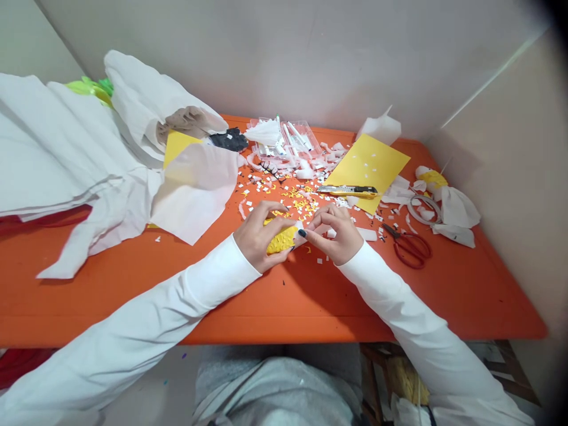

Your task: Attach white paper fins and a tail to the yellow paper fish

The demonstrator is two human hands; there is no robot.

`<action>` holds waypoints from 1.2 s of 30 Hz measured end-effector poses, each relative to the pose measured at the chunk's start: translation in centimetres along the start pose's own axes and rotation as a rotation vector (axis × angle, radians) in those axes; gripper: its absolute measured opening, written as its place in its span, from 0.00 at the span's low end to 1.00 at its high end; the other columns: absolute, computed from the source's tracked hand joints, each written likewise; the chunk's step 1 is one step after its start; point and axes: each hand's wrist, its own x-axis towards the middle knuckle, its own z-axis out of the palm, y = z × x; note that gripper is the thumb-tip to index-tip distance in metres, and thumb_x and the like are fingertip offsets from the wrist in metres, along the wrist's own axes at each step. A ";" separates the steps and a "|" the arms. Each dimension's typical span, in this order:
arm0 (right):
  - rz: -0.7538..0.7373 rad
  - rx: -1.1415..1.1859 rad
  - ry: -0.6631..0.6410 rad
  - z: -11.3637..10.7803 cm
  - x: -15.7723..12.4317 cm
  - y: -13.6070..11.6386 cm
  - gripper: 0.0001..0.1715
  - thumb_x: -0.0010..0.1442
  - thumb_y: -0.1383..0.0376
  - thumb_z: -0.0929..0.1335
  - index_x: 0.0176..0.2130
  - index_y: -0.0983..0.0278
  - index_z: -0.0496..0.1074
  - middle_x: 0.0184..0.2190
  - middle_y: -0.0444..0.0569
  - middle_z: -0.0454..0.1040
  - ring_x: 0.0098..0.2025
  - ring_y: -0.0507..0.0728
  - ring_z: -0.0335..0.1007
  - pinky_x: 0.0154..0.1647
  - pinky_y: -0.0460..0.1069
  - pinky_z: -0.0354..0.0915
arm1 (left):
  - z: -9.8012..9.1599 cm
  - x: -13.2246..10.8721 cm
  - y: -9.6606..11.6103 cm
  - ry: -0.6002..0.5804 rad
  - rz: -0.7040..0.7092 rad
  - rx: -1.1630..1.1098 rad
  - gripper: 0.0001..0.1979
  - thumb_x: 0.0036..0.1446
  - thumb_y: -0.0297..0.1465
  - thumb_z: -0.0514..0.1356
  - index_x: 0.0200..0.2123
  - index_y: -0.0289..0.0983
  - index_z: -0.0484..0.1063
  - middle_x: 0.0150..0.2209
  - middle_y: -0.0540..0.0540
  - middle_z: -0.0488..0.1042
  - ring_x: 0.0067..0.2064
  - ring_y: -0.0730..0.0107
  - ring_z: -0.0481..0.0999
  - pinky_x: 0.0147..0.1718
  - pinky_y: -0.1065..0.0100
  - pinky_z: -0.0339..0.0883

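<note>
My left hand [260,235] is closed around a small yellow piece covered in bits of paper [281,240], held just above the orange table [133,284]. My right hand [335,232] is beside it, fingers curled and pinched at the yellow piece's right end, where a small white scrap shows. The two hands touch near the middle of the table. Yellow and white paper scraps [297,204] lie scattered just behind them.
A yellow utility knife [348,190] lies on a yellow sheet [368,163] behind my right hand. Red scissors [410,245] lie to the right. White paper sheets [89,160] cover the left side. A clear plastic box [288,139] stands at the back by the wall.
</note>
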 end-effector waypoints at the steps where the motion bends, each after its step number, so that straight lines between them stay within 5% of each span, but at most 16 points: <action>1: 0.006 0.001 -0.002 0.0 0.0 -0.1 0.08 0.53 0.59 0.69 0.26 0.61 0.70 0.34 0.48 0.69 0.40 0.59 0.63 0.47 0.57 0.55 | 0.0 0.0 0.0 0.001 0.003 -0.006 0.18 0.48 0.29 0.61 0.45 0.35 0.69 0.47 0.39 0.61 0.49 0.59 0.67 0.47 0.60 0.67; 10: 0.065 0.046 0.000 0.1 0.1 0.8 0.15 0.51 0.54 0.70 0.27 0.62 0.65 0.32 0.48 0.70 0.40 0.60 0.61 0.45 0.56 0.56 | -0.1 0.2 0.4 -0.001 -0.014 -0.064 0.19 0.47 0.28 0.61 0.45 0.36 0.68 0.46 0.39 0.62 0.50 0.60 0.67 0.46 0.60 0.66; 15: 0.004 0.134 -0.086 -0.7 0.1 1.0 0.16 0.61 0.53 0.61 0.35 0.60 0.71 0.38 0.49 0.72 0.45 0.59 0.63 0.49 0.57 0.54 | -0.6 0.5 0.7 -0.013 -0.030 -0.091 0.20 0.46 0.29 0.62 0.45 0.37 0.67 0.46 0.40 0.63 0.49 0.59 0.66 0.49 0.57 0.64; 25: -0.145 0.206 -0.139 -1.0 0.0 0.3 0.12 0.56 0.58 0.68 0.26 0.62 0.70 0.34 0.47 0.70 0.40 0.56 0.65 0.48 0.55 0.56 | -0.5 0.4 0.9 -0.023 -0.019 -0.119 0.19 0.47 0.29 0.62 0.45 0.37 0.68 0.48 0.39 0.63 0.51 0.59 0.66 0.51 0.56 0.64; 36: -0.104 0.169 -0.129 -1.0 -0.1 -0.1 0.16 0.60 0.56 0.64 0.25 0.62 0.69 0.36 0.47 0.71 0.42 0.57 0.62 0.50 0.56 0.53 | -0.5 0.3 1.3 0.001 0.021 -0.152 0.19 0.47 0.28 0.61 0.45 0.37 0.66 0.48 0.38 0.61 0.51 0.59 0.66 0.48 0.59 0.66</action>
